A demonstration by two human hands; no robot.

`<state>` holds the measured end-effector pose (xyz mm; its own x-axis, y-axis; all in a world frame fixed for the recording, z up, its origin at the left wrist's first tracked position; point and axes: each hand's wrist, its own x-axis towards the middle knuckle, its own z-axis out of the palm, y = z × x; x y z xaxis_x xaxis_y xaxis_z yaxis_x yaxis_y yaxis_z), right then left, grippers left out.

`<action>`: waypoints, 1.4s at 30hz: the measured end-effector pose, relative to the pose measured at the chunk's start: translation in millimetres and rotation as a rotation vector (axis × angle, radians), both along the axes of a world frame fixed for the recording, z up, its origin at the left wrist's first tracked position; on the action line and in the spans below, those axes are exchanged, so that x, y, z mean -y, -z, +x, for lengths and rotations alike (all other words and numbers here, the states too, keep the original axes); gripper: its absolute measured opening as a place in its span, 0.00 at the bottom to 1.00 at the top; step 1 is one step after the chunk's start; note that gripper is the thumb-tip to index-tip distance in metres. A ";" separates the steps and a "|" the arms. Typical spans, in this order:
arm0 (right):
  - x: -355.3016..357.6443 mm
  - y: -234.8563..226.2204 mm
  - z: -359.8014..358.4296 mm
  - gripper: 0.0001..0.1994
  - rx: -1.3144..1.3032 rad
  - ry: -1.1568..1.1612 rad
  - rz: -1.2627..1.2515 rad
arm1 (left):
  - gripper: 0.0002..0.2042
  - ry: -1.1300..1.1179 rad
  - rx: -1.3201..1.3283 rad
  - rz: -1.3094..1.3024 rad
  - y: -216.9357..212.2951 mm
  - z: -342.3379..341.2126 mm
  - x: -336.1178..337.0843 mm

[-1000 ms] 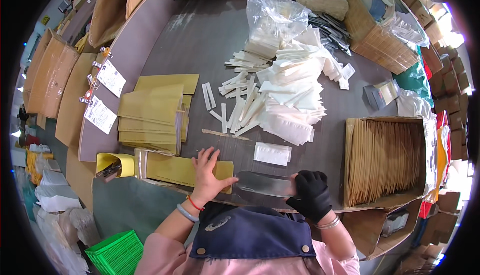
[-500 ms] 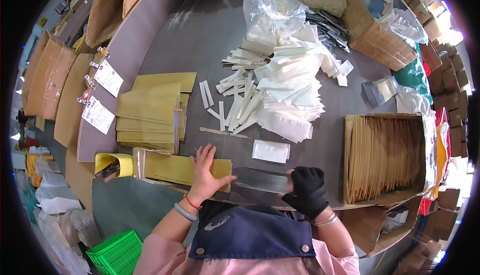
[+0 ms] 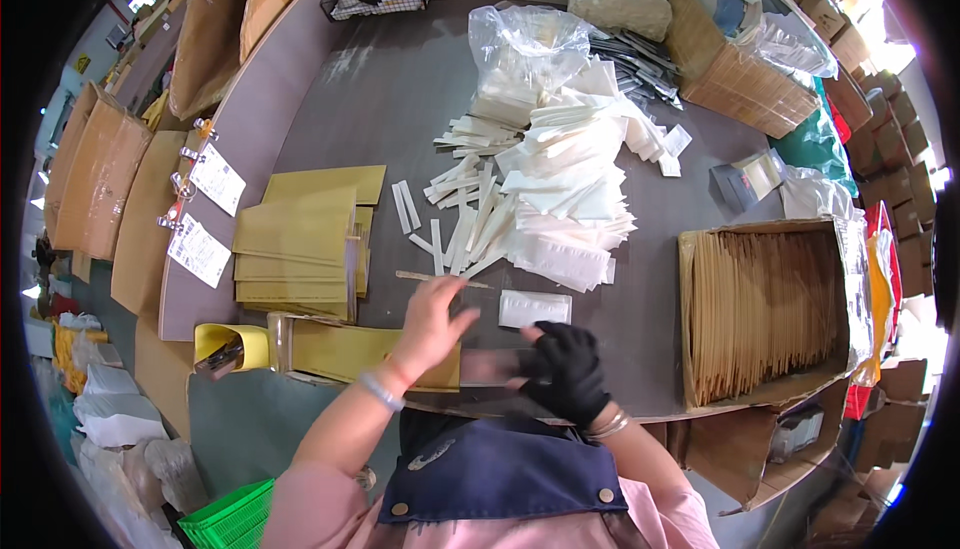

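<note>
At the table's near edge, both hands work one yellow envelope [image 3: 350, 349]

Yellow stack [image 3: 300, 244] waits left; the bare left hand [image 3: 432, 314] hovers, fingers spread, above the envelope, seemingly to flatten it, while the gloved right hand [image 3: 565, 374] pinches its shiny flap end [image 3: 495, 367], likely steadying it; white packet [image 3: 535, 307] just beyond, white pile [image 3: 560, 179] crowding behind, box of envelopes [image 3: 770, 309] right

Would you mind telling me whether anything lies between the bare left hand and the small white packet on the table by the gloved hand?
Nothing visible does. The left hand hovers just left of the white packet, with only bare grey table between them.
</note>
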<state>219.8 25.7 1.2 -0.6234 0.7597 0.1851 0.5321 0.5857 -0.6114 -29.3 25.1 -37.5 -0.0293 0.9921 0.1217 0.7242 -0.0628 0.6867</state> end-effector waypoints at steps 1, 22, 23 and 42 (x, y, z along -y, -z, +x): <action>-2.5 -1.4 13.6 0.30 0.023 0.108 0.048 | 0.22 -0.024 -0.102 0.014 3.0 4.4 -21.2; -31.7 35.1 275.4 0.21 0.549 1.149 0.025 | 0.16 0.230 -0.204 0.098 -10.6 50.7 -24.5; -33.8 34.4 279.7 0.21 0.561 1.129 -0.066 | 0.16 0.248 -0.232 0.077 -7.5 51.4 -25.7; -23.9 -25.4 179.7 0.06 0.211 0.809 0.286 | 0.07 0.180 0.083 -0.176 -19.2 44.6 -20.7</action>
<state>399.5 49.6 26.6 0.0423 0.9250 0.3775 0.9350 0.0965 -0.3413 15.2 45.8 -18.4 0.1466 0.9880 -0.0486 0.6533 -0.0599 0.7547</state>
